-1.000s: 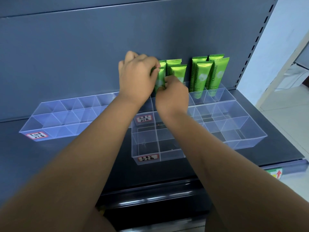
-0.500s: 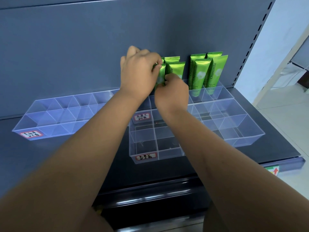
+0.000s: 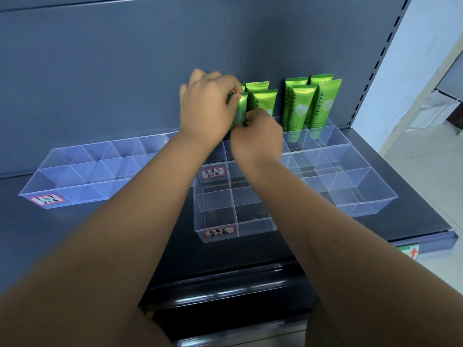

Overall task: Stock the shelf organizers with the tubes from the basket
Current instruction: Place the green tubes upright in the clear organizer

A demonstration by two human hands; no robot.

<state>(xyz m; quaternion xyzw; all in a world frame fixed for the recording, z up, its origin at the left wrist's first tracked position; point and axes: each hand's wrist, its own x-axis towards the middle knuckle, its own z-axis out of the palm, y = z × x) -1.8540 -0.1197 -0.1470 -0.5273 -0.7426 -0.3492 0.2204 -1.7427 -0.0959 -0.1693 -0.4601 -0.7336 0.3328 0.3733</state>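
Gripping a green tube (image 3: pixel 241 107) with both hands, we hold it upright over the back organizer (image 3: pixel 333 132), close to the back panel (image 3: pixel 125 71). Our left hand (image 3: pixel 208 106) curls round its upper part, and our right hand (image 3: pixel 255 140) pinches it lower down. Its bottom end is hidden behind our hands, so we cannot tell whether it sits in a compartment. More tubes (image 3: pixel 304 106) stand upright just to its right. A left organizer (image 3: pixel 75 176) and a front organizer (image 3: pixel 218 216) lie on the same shelf (image 3: pixel 413 221).
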